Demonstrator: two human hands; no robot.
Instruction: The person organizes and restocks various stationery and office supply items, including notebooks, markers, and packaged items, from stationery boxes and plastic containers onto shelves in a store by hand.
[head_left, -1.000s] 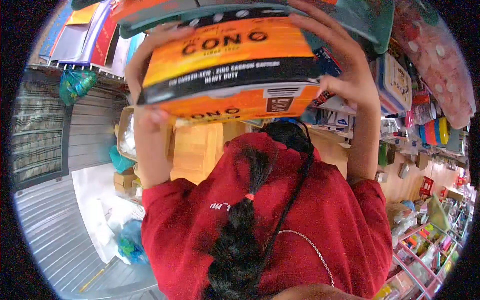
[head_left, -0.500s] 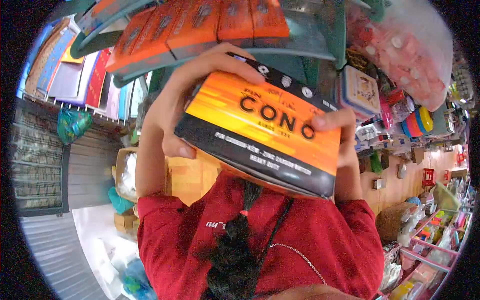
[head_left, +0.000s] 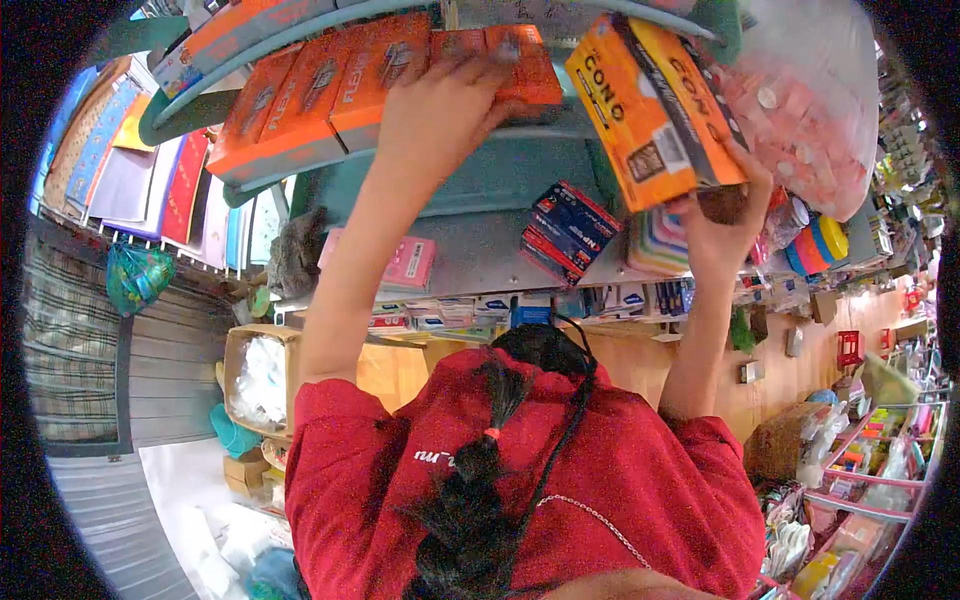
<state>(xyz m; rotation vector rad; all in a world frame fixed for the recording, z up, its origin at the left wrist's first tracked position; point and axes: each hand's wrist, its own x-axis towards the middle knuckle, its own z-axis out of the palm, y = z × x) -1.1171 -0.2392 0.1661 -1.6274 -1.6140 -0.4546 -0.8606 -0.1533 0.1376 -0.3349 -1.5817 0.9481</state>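
My right hand [head_left: 728,215] grips the lower end of an orange, yellow and black CONO battery box [head_left: 630,120], which is tilted at the right end of the upper shelf. My left hand [head_left: 450,100] lies against the orange boxes [head_left: 355,85] lined up on that shelf. Its thumb stands apart from the fingers, which are slightly blurred and rest on the boxes near the right end of the row. Below the battery box, a dark blue and red box [head_left: 570,232] sits at an angle on a lower shelf.
A pink box [head_left: 405,262] is on the lower shelf. A plastic bag with pink contents [head_left: 800,130] hangs at the right. The green shelf rail [head_left: 440,35] crosses above the orange boxes. A cardboard carton [head_left: 258,345] stands on the left.
The battery box, held in both hands before, has gone up and right and turned in my right hand. My left hand has let go of it and moved onto the orange boxes.
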